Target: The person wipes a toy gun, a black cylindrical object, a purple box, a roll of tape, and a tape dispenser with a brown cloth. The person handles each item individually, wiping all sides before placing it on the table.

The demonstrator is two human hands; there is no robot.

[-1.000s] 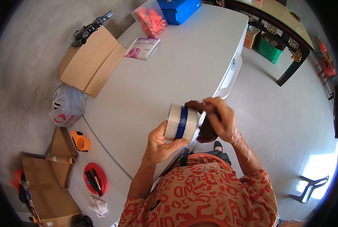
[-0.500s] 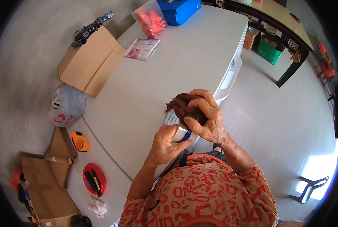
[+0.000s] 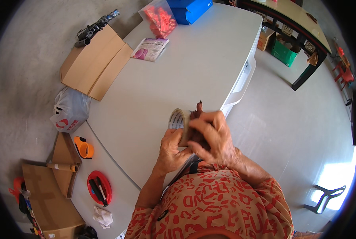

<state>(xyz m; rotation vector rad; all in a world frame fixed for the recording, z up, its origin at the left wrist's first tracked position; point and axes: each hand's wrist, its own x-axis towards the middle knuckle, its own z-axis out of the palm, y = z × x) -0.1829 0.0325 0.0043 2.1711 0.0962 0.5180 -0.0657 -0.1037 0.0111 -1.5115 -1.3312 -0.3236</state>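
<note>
My left hand grips a roll of packing tape from below, thumb and fingers on its rim. The printed inner core faces left and upward. Against the roll's right side my right hand has its fingers bent round a crumpled dark brown cloth. Part of the cloth sticks up above the fingers, and the rest is hidden behind them. Both hands are just over the near right edge of the grey table. The right fingers are slightly blurred.
At the far end are a blue box, a clear container of red pieces and a purple-white packet. Leftward lie a cardboard box, a plastic bag, an orange tape dispenser and a red dish.
The roll has turned so that its core opening shows more. My right hand and the brown cloth have shifted down along its right side, and the cloth is more bunched under the fingers.
</note>
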